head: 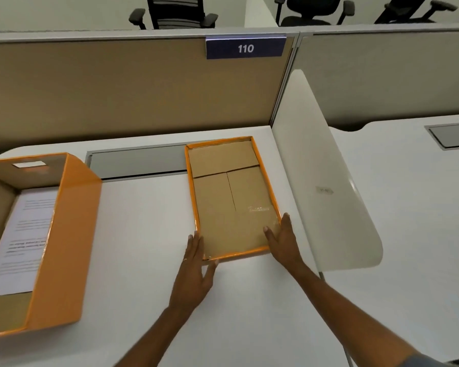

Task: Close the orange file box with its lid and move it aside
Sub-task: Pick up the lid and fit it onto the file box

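Note:
The orange file box (pixel 64 250) stands open at the left of the white desk, with printed paper sheets (pixel 21 239) inside. Its lid (pixel 231 197) lies upside down at the desk's middle right, brown cardboard inside and an orange rim. My left hand (pixel 196 271) rests against the lid's near left corner, fingers spread along the rim. At the near right corner is my right hand (pixel 282 242), its thumb inside the lid and its fingers on the outer rim. The lid lies flat on the desk.
A white rounded divider panel (pixel 326 181) stands just right of the lid. A tan cubicle wall (pixel 133 94) with a "110" sign (pixel 245 48) closes the back. A grey cable hatch (pixel 138 161) sits behind the lid. Another desk (pixel 408 207) lies to the right.

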The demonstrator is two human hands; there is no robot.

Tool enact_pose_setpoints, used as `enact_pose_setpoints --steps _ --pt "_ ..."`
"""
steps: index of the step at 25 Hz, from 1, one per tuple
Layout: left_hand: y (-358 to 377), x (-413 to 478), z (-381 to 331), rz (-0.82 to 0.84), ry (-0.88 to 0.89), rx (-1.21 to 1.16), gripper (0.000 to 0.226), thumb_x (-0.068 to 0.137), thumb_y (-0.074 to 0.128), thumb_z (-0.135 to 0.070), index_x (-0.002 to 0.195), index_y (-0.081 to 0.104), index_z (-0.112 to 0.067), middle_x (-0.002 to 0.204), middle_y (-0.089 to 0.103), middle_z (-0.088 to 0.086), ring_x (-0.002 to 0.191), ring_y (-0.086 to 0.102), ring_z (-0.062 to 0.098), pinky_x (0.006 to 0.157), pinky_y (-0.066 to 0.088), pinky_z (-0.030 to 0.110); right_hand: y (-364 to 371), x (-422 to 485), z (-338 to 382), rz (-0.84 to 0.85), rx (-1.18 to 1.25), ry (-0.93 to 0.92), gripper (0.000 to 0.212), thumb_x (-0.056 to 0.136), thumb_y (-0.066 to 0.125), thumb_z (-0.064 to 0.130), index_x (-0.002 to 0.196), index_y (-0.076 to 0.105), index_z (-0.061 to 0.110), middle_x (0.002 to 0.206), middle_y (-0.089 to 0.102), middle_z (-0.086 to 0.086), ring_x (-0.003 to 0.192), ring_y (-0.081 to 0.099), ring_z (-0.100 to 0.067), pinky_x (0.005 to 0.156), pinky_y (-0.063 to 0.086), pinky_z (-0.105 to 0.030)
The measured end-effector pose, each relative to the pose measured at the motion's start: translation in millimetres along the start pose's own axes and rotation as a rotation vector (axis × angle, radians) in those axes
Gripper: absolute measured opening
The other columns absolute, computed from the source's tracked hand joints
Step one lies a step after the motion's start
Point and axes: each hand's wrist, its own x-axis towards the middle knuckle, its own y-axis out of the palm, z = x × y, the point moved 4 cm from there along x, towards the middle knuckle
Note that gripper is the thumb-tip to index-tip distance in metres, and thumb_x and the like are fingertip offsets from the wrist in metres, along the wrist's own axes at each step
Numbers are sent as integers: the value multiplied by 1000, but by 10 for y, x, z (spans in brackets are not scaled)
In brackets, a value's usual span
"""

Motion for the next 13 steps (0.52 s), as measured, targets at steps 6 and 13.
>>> enact_pose_setpoints --steps 6,13 --pt "-132 469 -302 -8 -350 -288 92 92 66 -42 160 12 -10 168 19 8 154 23 28 124 27 45 35 11 201 2 113 92 81 98 62 25 159 14 1 165 27 -17 152 29 -33 124 28 -44" --pt "-288 316 -50 -72 -510 -514 47 87 74 -27 128 59 -10 129 64 13 121 60 33 103 52 52 -19 -197 170 108 194 138 73 90 71 15 152 33 7 150 47 -16 137 48 -36 111 46 -51"
